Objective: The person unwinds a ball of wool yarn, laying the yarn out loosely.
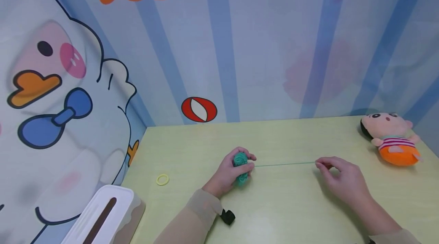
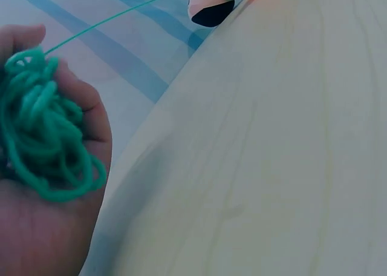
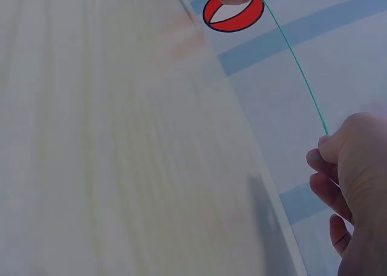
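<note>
The green yarn (image 1: 241, 158) sits as a loose bundle in the left hand (image 1: 224, 171), fingers curled round it and thumb across it; that grip likely holds the loops together so they do not spill. From there a strand (image 1: 284, 164) runs nearly straight to the right hand (image 1: 344, 181), whose thumb and forefinger pinch it, the other fingers bent. The strand looks taut, seemingly because the hands are well apart with a firm grip at each end; both appear raised from the table (image 1: 291, 209), perhaps so that nothing drags on it. A yellow ring (image 1: 167, 179) lies left of the left fingers, well apart. A doll (image 1: 392, 143) lies beyond and to the right of the right fingers, out of the strand's way. Left of the left fingers and nearer the person is a box (image 1: 120, 198); a printed backdrop (image 1: 267, 45) stands beyond both hands' fingers.
</note>
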The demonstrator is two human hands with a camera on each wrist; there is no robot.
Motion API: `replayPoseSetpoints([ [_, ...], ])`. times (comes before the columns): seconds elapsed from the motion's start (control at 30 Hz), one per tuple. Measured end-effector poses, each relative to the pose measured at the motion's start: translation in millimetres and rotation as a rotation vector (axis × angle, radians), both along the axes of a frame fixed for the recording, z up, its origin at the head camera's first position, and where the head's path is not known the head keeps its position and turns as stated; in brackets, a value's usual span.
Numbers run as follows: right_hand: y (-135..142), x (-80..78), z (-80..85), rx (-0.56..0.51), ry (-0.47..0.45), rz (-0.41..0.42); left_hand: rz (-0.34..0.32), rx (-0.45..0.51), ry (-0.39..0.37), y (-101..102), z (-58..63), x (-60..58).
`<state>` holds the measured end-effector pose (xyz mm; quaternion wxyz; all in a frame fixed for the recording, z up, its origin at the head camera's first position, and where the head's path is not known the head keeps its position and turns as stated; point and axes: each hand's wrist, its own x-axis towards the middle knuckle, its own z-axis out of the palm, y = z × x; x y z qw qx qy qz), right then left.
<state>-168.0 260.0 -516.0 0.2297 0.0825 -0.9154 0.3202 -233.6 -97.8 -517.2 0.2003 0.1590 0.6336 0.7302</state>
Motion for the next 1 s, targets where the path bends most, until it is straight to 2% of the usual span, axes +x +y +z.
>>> replayPoseSetpoints([
  [0.1,4.3,-0.4,-0.9,0.005,-0.017,-0.009,0.01,-0.011,-0.01,-1.5,-0.3,-0.4],
  [0.2,9.1,-0.4,-1.1,0.014,-0.042,-0.025,-0.014,0.03,-0.022,-2.5,-0.6,-0.8],
  [0.37,16.2,-0.2,-0.7,0.014,-0.032,-0.046,-0.038,0.102,-0.039,-2.5,0.2,-0.6],
  [0.6,27.8,1.0,1.6,0.004,-0.042,-0.08,-0.019,0.116,-0.014,-4.0,-0.1,-1.3],
  [0.8,36.9,2.1,2.3,0.006,-0.083,-0.104,-0.048,0.157,-0.023,-4.6,-2.2,-2.9],
  [1.0,46.4,1.8,2.7,0.018,-0.127,-0.113,-0.041,0.138,-0.031,-6.3,1.1,-2.3],
])
